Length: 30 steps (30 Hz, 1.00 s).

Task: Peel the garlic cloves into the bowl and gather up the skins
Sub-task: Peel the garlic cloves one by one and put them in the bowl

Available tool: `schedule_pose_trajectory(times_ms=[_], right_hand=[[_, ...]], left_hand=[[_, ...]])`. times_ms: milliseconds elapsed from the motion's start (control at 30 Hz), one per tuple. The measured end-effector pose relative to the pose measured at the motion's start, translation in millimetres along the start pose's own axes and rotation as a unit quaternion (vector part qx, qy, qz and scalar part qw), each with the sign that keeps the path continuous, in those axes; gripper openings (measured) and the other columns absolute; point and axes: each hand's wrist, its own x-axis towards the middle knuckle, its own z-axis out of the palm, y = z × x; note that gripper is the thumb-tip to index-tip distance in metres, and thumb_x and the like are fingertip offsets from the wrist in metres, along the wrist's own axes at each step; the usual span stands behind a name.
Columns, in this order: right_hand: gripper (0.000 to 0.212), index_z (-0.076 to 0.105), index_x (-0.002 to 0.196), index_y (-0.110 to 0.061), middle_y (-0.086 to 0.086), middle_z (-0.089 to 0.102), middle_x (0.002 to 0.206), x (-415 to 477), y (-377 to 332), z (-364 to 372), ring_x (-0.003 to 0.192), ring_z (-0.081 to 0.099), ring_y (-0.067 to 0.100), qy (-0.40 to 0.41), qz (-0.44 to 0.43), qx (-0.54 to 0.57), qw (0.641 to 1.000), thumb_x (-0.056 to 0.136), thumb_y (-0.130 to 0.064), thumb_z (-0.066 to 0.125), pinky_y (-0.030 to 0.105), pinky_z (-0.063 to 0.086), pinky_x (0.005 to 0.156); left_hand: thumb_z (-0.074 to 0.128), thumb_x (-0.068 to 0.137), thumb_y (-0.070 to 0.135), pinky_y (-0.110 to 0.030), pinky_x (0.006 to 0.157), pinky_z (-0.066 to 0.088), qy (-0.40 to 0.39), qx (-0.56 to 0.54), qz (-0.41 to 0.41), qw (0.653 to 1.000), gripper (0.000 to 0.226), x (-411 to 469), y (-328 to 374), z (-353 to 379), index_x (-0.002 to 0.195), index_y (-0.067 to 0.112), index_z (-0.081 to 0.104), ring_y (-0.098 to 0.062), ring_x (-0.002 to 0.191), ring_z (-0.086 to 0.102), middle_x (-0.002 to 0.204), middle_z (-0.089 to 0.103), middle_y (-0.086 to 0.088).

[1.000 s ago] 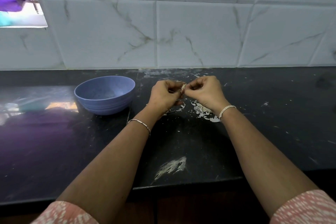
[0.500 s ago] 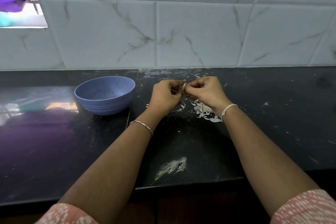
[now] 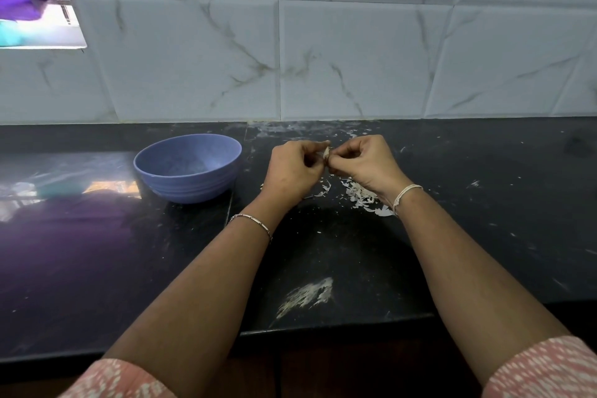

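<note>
Above the black counter, my left hand (image 3: 295,170) and my right hand (image 3: 365,161) meet fingertip to fingertip. Both pinch one small pale garlic clove (image 3: 326,152), which is mostly hidden by the fingers. A blue bowl (image 3: 206,184) stands on the counter to the left of my left hand; what lies inside it is hard to make out. White garlic skins (image 3: 361,197) lie scattered on the counter under and beside my right wrist.
The dark counter (image 3: 323,252) runs to a marble-tiled wall (image 3: 323,58) at the back, with its front edge near me. A white smear (image 3: 307,296) marks the counter near the front. Small flakes dot the right side. A window opening (image 3: 38,26) shows at top left.
Both hands stay together at the clove with only slight finger shifts, and they sit a touch farther from me. The bowl and skins have not moved.
</note>
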Motion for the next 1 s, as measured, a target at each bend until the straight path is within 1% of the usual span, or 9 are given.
schedule_pose_trajectory(times_ms=[100, 200, 267, 433, 633, 733, 833, 900, 1000], right_hand=[[0.01, 0.076, 0.072, -0.01, 0.01, 0.073, 0.07, 2.2, 2.9, 0.9, 0.069, 0.069, 0.02, 0.0, -0.009, -0.012, 1.0, 0.077, -0.003, 0.073, 0.045, 0.06, 0.078], [0.007, 0.076, 0.073, -0.009, 0.007, 0.073, 0.069, 4.0, 5.4, 1.8, 0.068, 0.07, 0.019, 0.001, -0.018, -0.024, 1.0, 0.079, -0.006, 0.074, 0.045, 0.06, 0.077], [0.007, 0.076, 0.073, -0.009, 0.007, 0.073, 0.069, 4.2, 5.4, 1.5, 0.068, 0.07, 0.019, 0.0, -0.019, -0.024, 1.0, 0.079, -0.008, 0.075, 0.044, 0.06, 0.077], [0.011, 0.075, 0.069, -0.013, 0.004, 0.073, 0.067, 3.7, 4.6, 1.5, 0.066, 0.068, 0.014, 0.004, -0.031, -0.041, 0.999, 0.078, -0.007, 0.074, 0.042, 0.06, 0.077], [0.007, 0.077, 0.074, -0.009, 0.004, 0.073, 0.068, 4.2, 4.8, 1.0, 0.066, 0.068, 0.013, 0.002, -0.036, -0.042, 0.998, 0.08, -0.008, 0.074, 0.041, 0.06, 0.078], [0.009, 0.076, 0.071, -0.011, 0.004, 0.073, 0.068, 4.4, 5.0, 0.4, 0.067, 0.069, 0.015, 0.002, -0.037, -0.034, 0.999, 0.08, -0.009, 0.074, 0.042, 0.06, 0.078], [0.011, 0.075, 0.069, -0.012, 0.006, 0.073, 0.069, 5.2, 6.1, 0.2, 0.07, 0.07, 0.02, -0.004, -0.038, -0.028, 0.999, 0.08, -0.01, 0.075, 0.044, 0.06, 0.079], [0.013, 0.074, 0.067, -0.015, 0.005, 0.072, 0.068, 5.5, 6.3, 0.1, 0.069, 0.069, 0.018, -0.004, -0.041, -0.029, 0.999, 0.08, -0.01, 0.075, 0.042, 0.06, 0.078], [0.018, 0.071, 0.064, -0.018, 0.003, 0.07, 0.064, 5.3, 5.2, 0.1, 0.063, 0.064, 0.012, -0.002, -0.043, -0.028, 0.999, 0.08, -0.01, 0.074, 0.033, 0.055, 0.069]], left_hand=[[0.064, 0.087, 0.007, -0.018, 0.083, 0.053, 0.0, -0.004, -0.004, 1.0, 0.031, -0.8, 1.2, -1.7, 0.115, 0.017, 0.072, -0.005, 0.07, 0.065, 0.088, 0.075, -0.002], [0.064, 0.086, 0.006, -0.009, 0.073, 0.051, 0.002, -0.008, -0.005, 1.0, 0.031, -1.3, 1.6, -3.0, 0.114, 0.016, 0.073, 0.003, 0.064, 0.061, 0.083, 0.074, -0.001], [0.064, 0.086, 0.005, -0.008, 0.069, 0.05, 0.001, -0.013, -0.007, 1.0, 0.031, -1.3, 1.4, -3.3, 0.113, 0.016, 0.073, 0.002, 0.062, 0.061, 0.079, 0.072, 0.001], [0.065, 0.086, 0.007, -0.014, 0.075, 0.052, -0.007, -0.019, -0.014, 1.0, 0.03, -1.1, 1.3, -3.3, 0.113, 0.016, 0.073, 0.002, 0.064, 0.062, 0.079, 0.07, 0.004], [0.064, 0.086, 0.006, -0.02, 0.072, 0.056, -0.005, -0.028, -0.025, 0.999, 0.03, -1.6, 1.9, -3.8, 0.113, 0.015, 0.073, -0.007, 0.064, 0.066, 0.081, 0.074, -0.002], [0.064, 0.087, 0.006, -0.022, 0.071, 0.058, -0.006, -0.041, -0.036, 0.998, 0.028, -1.9, 3.1, -4.1, 0.112, 0.015, 0.073, -0.014, 0.068, 0.07, 0.074, 0.071, 0.001], [0.064, 0.086, 0.007, -0.027, 0.074, 0.059, -0.009, -0.05, -0.038, 0.998, 0.028, -2.3, 3.1, -4.2, 0.11, 0.016, 0.074, -0.016, 0.071, 0.072, 0.078, 0.073, -0.001], [0.064, 0.086, 0.006, -0.032, 0.076, 0.06, -0.011, -0.064, -0.045, 0.997, 0.028, -2.1, 2.7, -4.3, 0.11, 0.017, 0.074, -0.02, 0.072, 0.072, 0.082, 0.075, -0.005], [0.065, 0.086, 0.004, -0.037, 0.078, 0.06, -0.011, -0.077, -0.051, 0.996, 0.028, -1.3, 1.8, -4.1, 0.109, 0.017, 0.074, -0.023, 0.074, 0.073, 0.083, 0.075, -0.007]])
